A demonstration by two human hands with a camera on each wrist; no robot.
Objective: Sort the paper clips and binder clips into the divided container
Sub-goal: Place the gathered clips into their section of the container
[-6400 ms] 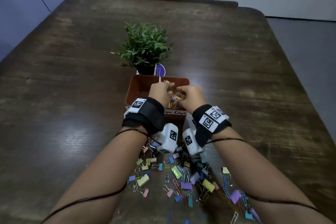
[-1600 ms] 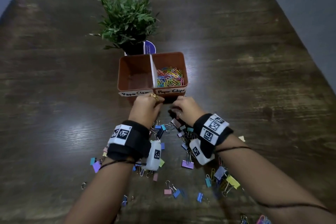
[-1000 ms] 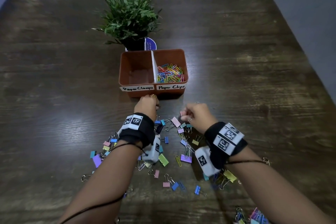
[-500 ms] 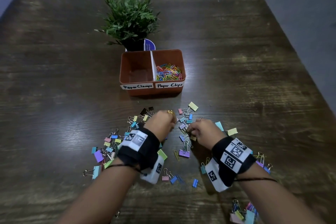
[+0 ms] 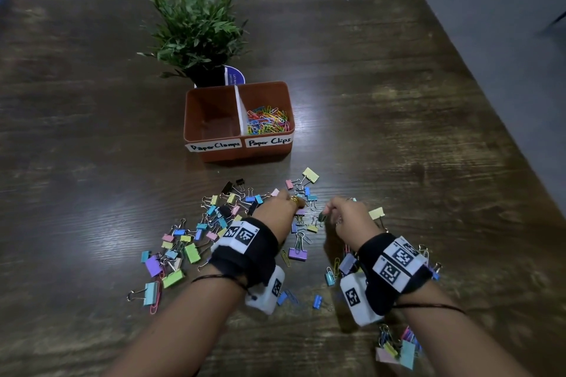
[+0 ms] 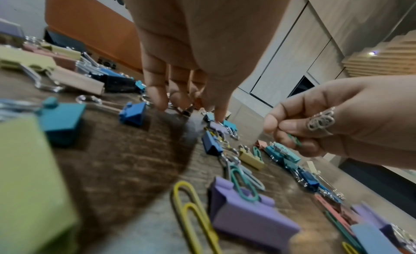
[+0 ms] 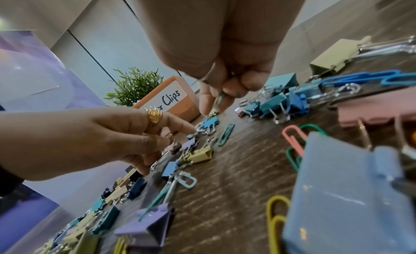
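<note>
The right hand (image 5: 346,217) is curled, and a green paper clip (image 6: 294,140) is pinched between thumb and forefinger, just above the table (image 5: 398,101). The left hand (image 5: 277,208) is lowered into the scatter with fingers extended; its fingertips (image 6: 219,113) touch small binder clips (image 5: 214,223) — whether one is actually gripped cannot be told.

The divided container (image 5: 211,156) stands beyond the pile, in front of a potted plant (image 5: 196,30). One heap of paper clips (image 5: 266,121) is held in its right compartment, labelled "Paper Clips"; nothing is seen in the left compartment, labelled "Paper Clamps".

Risks, as judged:
- The pinched clip is thin and held by little of its length; it may be dropped on the carry if the pinch slackens.
- Several loose paper clips lie among or hooked through binder clip handles — a green one (image 6: 242,185) is threaded onto a purple binder clip (image 6: 249,220). A binder clip could be dragged along and end in the wrong compartment.
- The white divider is thin, so a careless release could send a clip over it.

Count: one container, two compartments, one plant. Binder clips on the table number several dozen and cannot be counted exactly. At least six loose paper clips are seen, including a yellow one (image 6: 191,215) and a pink one (image 7: 294,138).
</note>
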